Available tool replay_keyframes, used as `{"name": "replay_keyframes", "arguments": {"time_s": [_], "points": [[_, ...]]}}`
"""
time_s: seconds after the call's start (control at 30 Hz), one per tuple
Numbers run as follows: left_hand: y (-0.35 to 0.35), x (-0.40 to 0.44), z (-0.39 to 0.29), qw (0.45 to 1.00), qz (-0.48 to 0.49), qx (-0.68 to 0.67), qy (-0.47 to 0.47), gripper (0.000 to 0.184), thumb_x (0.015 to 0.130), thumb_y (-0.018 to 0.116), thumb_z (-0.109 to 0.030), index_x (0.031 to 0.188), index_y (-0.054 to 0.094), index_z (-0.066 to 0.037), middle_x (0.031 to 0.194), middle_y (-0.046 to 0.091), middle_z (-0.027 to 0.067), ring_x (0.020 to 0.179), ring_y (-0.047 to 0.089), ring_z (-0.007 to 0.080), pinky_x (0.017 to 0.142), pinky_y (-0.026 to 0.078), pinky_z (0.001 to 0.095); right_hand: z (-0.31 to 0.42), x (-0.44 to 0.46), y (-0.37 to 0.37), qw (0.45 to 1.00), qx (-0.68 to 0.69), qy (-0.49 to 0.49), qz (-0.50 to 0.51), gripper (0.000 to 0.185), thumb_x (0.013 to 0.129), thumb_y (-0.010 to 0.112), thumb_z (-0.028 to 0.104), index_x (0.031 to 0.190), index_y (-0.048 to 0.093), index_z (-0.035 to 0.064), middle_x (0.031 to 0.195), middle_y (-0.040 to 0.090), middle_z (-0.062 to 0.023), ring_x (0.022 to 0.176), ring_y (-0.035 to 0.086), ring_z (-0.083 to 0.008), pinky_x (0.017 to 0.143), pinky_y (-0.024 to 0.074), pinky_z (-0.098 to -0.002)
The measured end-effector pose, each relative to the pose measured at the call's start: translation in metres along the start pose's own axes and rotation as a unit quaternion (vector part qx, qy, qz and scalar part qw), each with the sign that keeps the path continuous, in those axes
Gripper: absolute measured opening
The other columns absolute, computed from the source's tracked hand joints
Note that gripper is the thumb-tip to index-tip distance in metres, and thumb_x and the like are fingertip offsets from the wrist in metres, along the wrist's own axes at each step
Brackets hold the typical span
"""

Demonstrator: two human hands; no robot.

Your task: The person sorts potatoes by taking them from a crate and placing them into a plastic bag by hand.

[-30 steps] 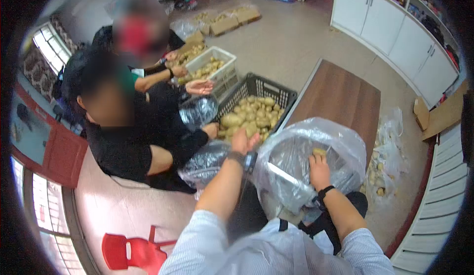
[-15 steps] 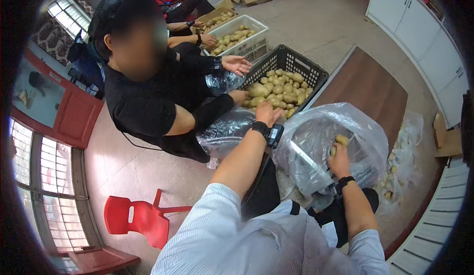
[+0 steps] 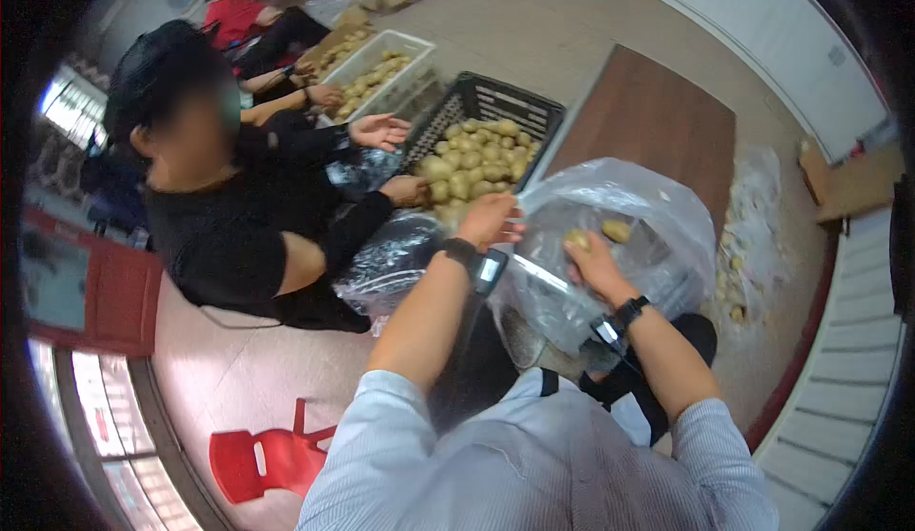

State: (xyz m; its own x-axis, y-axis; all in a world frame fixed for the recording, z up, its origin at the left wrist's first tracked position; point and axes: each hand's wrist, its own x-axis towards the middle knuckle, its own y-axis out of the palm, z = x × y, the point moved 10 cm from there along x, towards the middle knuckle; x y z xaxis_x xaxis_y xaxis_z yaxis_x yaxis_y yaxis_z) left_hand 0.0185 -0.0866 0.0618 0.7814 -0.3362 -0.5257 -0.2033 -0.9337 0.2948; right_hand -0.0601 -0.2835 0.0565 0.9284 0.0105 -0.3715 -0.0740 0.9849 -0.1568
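My left hand (image 3: 493, 221) is at the left rim of a large clear plastic bag (image 3: 658, 188), its fingers bent and seemingly pinching the film; blur softens the fingertips. Inside the bag's mouth, my right hand (image 3: 597, 264) holds a potato (image 3: 577, 238) between thumb and fingers. Just beyond those fingers another potato (image 3: 616, 232) shows in the bag. Past my left hand stands a black slatted crate (image 3: 548, 112) with many loose potatoes (image 3: 472, 157) in it. Both my wrists carry strapped devices.
At left, a person in black (image 3: 210, 207) reaches a hand (image 3: 405, 190) to the crate. A white crate (image 3: 419, 50) of potatoes is farther back, near other people. A brown board (image 3: 658, 112) lies beyond the bag. A red chair (image 3: 238, 464) is at lower left.
My left hand has come from the potatoes in the crate to the bag's rim. My right hand is still in the bag, turned more leftward. The whole view has shifted.
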Motion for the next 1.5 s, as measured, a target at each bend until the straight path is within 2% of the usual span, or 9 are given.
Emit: {"name": "replay_keyframes", "arguments": {"time_s": [0.2, 0.47, 0.5, 0.57, 0.73, 0.8, 0.93, 1.27, 1.5], "points": [[0.031, -0.011, 0.014, 0.993, 0.07, 0.058, -0.074, 0.036, 0.092, 0.058, -0.03, 0.116, 0.048, -0.005, 0.104, 0.06, 0.0112, 0.078, 0.064, 0.025, 0.064, 0.055, 0.036, 0.038, 0.002, 0.033, 0.996, 0.004, -0.071, 0.048, 0.04, 0.092, 0.054, 0.032, 0.106, 0.055, -0.0059, 0.09, 0.064, -0.0135, 0.075, 0.063, -0.0167, 0.069, 0.0496, -0.0321], [0.054, -0.02, 0.016, 0.975, 0.184, 0.068, -0.107, 0.035, 0.094, 0.053, -0.036, 0.113, 0.051, -0.006, 0.1, 0.063, 0.0095, 0.073, 0.065, 0.0226, 0.057, 0.052, 0.0313, 0.05, 0.009, 0.043, 0.991, -0.057, -0.115, 0.035, 0.038, 0.095, 0.049, 0.034, 0.103, 0.057, -0.0014, 0.084, 0.065, -0.0143, 0.074, 0.064, -0.0218, 0.068, 0.0488, -0.0349], [0.051, -0.018, 0.017, 0.975, 0.182, 0.068, -0.107, 0.035, 0.094, 0.053, -0.036, 0.113, 0.051, -0.006, 0.1, 0.063, 0.0095, 0.073, 0.065, 0.0226, 0.057, 0.052, 0.0313, 0.055, 0.004, 0.039, 0.991, -0.062, -0.115, 0.041, 0.035, 0.095, 0.049, 0.032, 0.104, 0.058, -0.0006, 0.082, 0.063, -0.0092, 0.07, 0.059, -0.0158, 0.063, 0.0461, -0.0304], [0.038, -0.01, 0.017, 0.98, 0.15, 0.093, -0.086, 0.034, 0.095, 0.052, -0.037, 0.113, 0.051, -0.007, 0.094, 0.062, 0.0077, 0.068, 0.063, 0.0199, 0.052, 0.049, 0.0282, 0.05, 0.006, 0.036, 0.989, -0.067, -0.119, 0.053, 0.032, 0.096, 0.05, 0.03, 0.104, 0.058, 0.0003, 0.08, 0.061, -0.0042, 0.066, 0.054, -0.0099, 0.058, 0.0434, -0.0258], [0.011, 0.007, 0.011, 0.995, 0.082, -0.013, -0.05, 0.036, 0.094, 0.052, -0.04, 0.113, 0.051, -0.009, 0.095, 0.06, 0.008, 0.065, 0.061, 0.021, 0.049, 0.048, 0.0295, 0.042, 0.008, -0.014, 0.944, -0.223, -0.226, -0.088, 0.028, 0.086, 0.057, 0.023, 0.104, 0.061, 0.0026, 0.089, 0.065, -0.0173, 0.086, 0.061, -0.0336, 0.08, 0.0461, -0.0416], [0.002, 0.005, 0.002, 0.994, 0.061, -0.093, -0.019, 0.038, 0.094, 0.051, -0.042, 0.114, 0.05, -0.01, 0.098, 0.058, 0.0097, 0.07, 0.061, 0.0253, 0.053, 0.049, 0.034, 0.055, -0.003, -0.034, 0.827, -0.447, -0.277, -0.199, 0.029, 0.079, 0.058, 0.015, 0.106, 0.062, 0.0051, 0.097, 0.064, -0.0148, 0.094, 0.058, -0.0344, 0.087, 0.0429, -0.043], [-0.034, 0.012, -0.003, 0.984, -0.04, -0.171, 0.02, 0.037, 0.096, 0.046, -0.039, 0.116, 0.048, -0.007, 0.102, 0.057, 0.0134, 0.076, 0.06, 0.0293, 0.061, 0.052, 0.0403, 0.041, -0.004, -0.064, 0.811, -0.486, -0.239, -0.221, 0.038, 0.072, 0.058, 0.006, 0.11, 0.06, 0.0062, 0.118, 0.055, -0.0154, 0.104, 0.052, -0.0369, 0.093, 0.0412, -0.0456], [-0.063, 0.036, 0.018, 0.969, -0.065, -0.238, -0.003, 0.04, 0.098, 0.042, -0.036, 0.12, 0.047, -0.003, 0.103, 0.057, 0.0171, 0.076, 0.061, 0.0317, 0.061, 0.055, 0.0406, 0.015, -0.003, -0.075, 0.815, -0.487, -0.24, -0.2, 0.04, 0.076, 0.056, 0.006, 0.117, 0.055, 0.0092, 0.12, 0.052, -0.0148, 0.102, 0.055, -0.0378, 0.088, 0.0457, -0.0462], [-0.06, 0.0, -0.006, 0.955, -0.159, -0.248, 0.039, 0.041, 0.099, 0.041, -0.029, 0.124, 0.043, 0.003, 0.112, 0.055, 0.0191, 0.084, 0.062, 0.0322, 0.066, 0.058, 0.0419, -0.003, 0.002, -0.076, 0.821, -0.52, -0.154, -0.179, 0.033, 0.086, 0.049, 0.012, 0.119, 0.05, 0.011, 0.108, 0.054, -0.0196, 0.095, 0.059, -0.0395, 0.079, 0.0495, -0.0486]]}}
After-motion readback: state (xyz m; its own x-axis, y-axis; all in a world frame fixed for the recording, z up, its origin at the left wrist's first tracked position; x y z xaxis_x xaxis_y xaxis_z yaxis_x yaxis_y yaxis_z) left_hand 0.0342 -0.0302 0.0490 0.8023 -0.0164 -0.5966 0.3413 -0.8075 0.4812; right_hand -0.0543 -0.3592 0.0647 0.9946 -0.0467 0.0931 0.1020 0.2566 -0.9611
